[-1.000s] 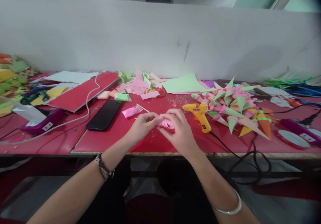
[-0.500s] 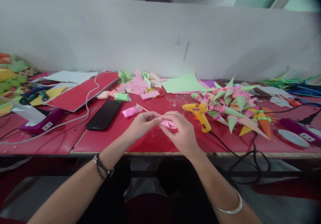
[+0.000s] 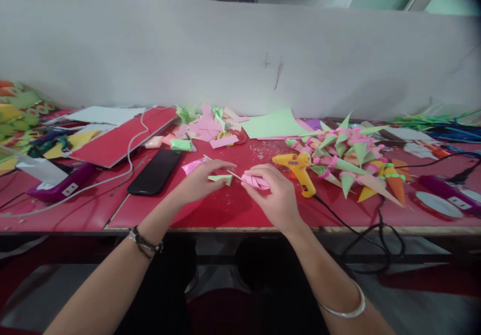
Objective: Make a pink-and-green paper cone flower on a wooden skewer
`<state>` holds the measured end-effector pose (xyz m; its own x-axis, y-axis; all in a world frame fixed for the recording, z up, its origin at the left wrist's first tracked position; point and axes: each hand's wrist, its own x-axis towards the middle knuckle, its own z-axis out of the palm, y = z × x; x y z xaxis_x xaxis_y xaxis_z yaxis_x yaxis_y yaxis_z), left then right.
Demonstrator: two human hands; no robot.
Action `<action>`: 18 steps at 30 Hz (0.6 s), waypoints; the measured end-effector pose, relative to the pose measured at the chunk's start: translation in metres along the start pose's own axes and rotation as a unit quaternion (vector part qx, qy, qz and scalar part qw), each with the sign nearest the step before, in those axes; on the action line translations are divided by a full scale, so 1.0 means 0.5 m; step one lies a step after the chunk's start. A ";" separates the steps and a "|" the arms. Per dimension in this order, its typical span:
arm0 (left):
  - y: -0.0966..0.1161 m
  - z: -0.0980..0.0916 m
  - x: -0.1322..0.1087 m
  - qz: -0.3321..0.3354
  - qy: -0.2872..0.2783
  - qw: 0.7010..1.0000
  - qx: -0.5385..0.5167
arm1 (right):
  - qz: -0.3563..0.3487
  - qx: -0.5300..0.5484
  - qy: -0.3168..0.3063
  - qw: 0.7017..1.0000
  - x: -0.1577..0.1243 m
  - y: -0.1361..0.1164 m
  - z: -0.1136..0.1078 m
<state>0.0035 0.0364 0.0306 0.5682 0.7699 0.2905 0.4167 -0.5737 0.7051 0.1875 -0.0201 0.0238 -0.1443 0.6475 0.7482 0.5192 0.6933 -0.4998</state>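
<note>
My right hand [image 3: 276, 190] is closed round a small rolled piece of pink paper [image 3: 256, 182]. A thin pale stick [image 3: 234, 175] points out from the left end of that roll. My left hand [image 3: 203, 181] is apart from the roll, with a gap between its thumb and fingers, just left of the stick's tip. Behind the left thumb and fingers a light green paper piece [image 3: 221, 179] shows, apparently lying on the table. Partly hidden by the left hand is a bright pink packet [image 3: 191, 165].
A yellow glue gun [image 3: 300, 170] lies right of my hands, its black cord running off the front edge. Beyond it is a pile of paper cones [image 3: 347, 149]. At left are a black phone [image 3: 156, 172], a red board [image 3: 126, 137] and a purple power strip [image 3: 62, 182]. Paper scraps [image 3: 206, 124] lie behind.
My left hand has let go of the pink roll and moved left, its fingers parting. The stick at the roll and the green paper piece now show. The right hand keeps its hold.
</note>
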 end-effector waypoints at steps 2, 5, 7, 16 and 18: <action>-0.028 -0.003 0.002 0.044 -0.023 0.991 0.125 | -0.001 -0.002 0.005 1.000 0.001 -0.001 0.000; -0.066 -0.002 0.008 0.038 -0.066 0.970 0.231 | -0.006 -0.009 0.015 1.000 0.003 -0.001 -0.001; -0.079 -0.001 0.012 0.028 -0.077 0.960 0.267 | -0.005 -0.012 0.017 1.000 0.004 -0.002 -0.001; -0.062 0.028 0.021 0.020 -0.046 0.946 0.321 | 0.003 0.002 0.020 1.000 0.004 -0.004 -0.003; -0.057 0.037 0.021 0.015 -0.037 0.948 0.317 | 0.024 0.019 0.022 0.999 0.004 -0.005 -0.004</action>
<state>0.0107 0.0557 0.0018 0.6250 0.7425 0.2409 0.7288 -0.6656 0.1605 0.1874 -0.0214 0.0273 -0.0828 0.6660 0.7413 0.4924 0.6741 -0.5506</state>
